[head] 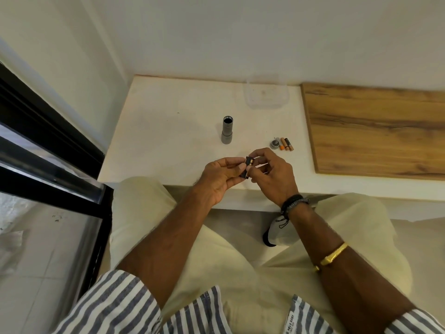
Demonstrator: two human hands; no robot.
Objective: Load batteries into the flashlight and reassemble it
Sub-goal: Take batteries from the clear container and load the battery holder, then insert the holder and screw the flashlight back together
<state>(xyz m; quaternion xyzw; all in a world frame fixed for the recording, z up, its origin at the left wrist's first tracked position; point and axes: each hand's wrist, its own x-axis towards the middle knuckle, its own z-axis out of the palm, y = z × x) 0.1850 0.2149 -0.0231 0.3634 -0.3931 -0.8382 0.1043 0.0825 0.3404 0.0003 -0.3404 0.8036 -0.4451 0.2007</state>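
With our left hand [218, 179] and right hand [271, 175] both pinching the little black battery holder [246, 168], we seem to be filling it, so next we likely need the loose batteries [287, 144] just past our right hand, then the flashlight [227, 130] standing farther ahead.

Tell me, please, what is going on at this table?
A person is loading a flashlight. The left hand and right hand both hold a small black battery holder above the near edge of the white table, with a battery apparently seated in it. The grey flashlight body stands upright, open end up. Its cap and a few loose batteries lie to the right, not yet fitted.
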